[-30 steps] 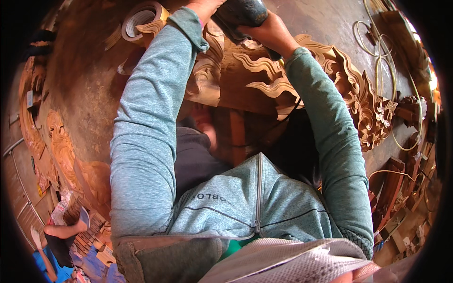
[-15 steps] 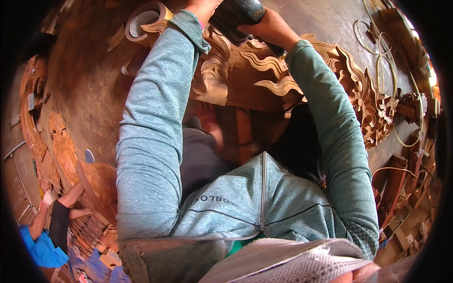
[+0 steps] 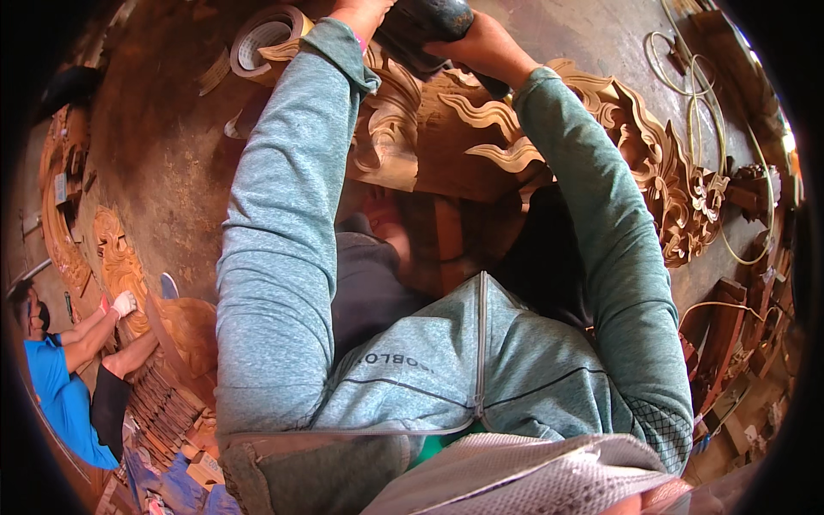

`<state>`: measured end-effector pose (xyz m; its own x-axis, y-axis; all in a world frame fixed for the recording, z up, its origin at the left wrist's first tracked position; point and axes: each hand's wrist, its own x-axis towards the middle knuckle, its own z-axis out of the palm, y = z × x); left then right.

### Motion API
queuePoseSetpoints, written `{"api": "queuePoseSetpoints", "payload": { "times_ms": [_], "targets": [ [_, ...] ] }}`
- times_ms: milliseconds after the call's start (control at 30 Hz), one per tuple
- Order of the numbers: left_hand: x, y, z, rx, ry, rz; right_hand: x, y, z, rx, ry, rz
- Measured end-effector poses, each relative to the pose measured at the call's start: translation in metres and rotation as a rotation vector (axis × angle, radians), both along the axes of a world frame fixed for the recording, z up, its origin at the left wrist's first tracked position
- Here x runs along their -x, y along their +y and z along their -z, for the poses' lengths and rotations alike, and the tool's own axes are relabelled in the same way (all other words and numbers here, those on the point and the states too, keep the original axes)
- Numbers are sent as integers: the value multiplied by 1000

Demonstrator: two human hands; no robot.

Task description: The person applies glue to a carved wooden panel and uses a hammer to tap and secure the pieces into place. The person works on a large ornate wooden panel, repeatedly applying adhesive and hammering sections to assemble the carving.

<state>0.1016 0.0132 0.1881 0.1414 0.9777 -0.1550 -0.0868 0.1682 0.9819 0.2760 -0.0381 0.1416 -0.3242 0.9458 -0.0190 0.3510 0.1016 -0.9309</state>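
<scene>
At the top edge, my right hand (image 3: pixel 489 50) is wrapped round a dark, rounded handheld tool (image 3: pixel 421 36), which looks like a power tool; its working end is hidden. My left hand (image 3: pixel 362 12) is close against the tool's left side, its fingers cut off by the picture's edge. Just below the tool lies a carved wooden panel (image 3: pixel 395 142) with curling, flame-like tips (image 3: pixel 506 154). More pierced scrollwork (image 3: pixel 665 180) spreads to the right, beyond my right forearm.
A wide yellowish roll (image 3: pixel 264 45) stands left of my left wrist. Pale hose (image 3: pixel 697 94) loops on the floor at right, near stacked timber (image 3: pixel 725 335). At far left, a co-worker in a blue shirt (image 3: pixel 64 386) has a gloved hand on another carving (image 3: pixel 120 266).
The tool and my hands have shifted slightly left. The co-worker has come further into view, with the gloved hand now over on the carving.
</scene>
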Motion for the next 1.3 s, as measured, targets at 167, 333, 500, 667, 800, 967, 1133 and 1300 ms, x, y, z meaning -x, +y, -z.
{"api": "queuePoseSetpoints", "payload": {
  "times_ms": [167, 333, 500, 667, 800, 967, 1133, 1300],
  "targets": [
    [-18, -3, 0, 59, -31, -7, -19, 0, 3, 28, -250, 43],
    [-29, -11, -5, 56, 85, -45, -34, -4, 4, 5, -226, 10],
    [-30, -6, 2, 34, 43, -29, -38, -1, 8, 10, -273, 23],
    [-42, 9, 22, -97, 101, -5, -42, -8, 18, -50, -153, 80],
    [-47, 9, 19, -145, 167, 5, -54, -5, 11, 16, -278, 62],
    [-59, 11, 27, -297, 176, -34, -72, 4, 19, -211, -245, 65],
    [-55, 10, 25, -187, 124, 13, -76, 5, 21, -111, -185, 35],
    [-61, 9, 25, -234, 171, -2, -72, 2, 15, -61, -287, 64]
  ]
}}
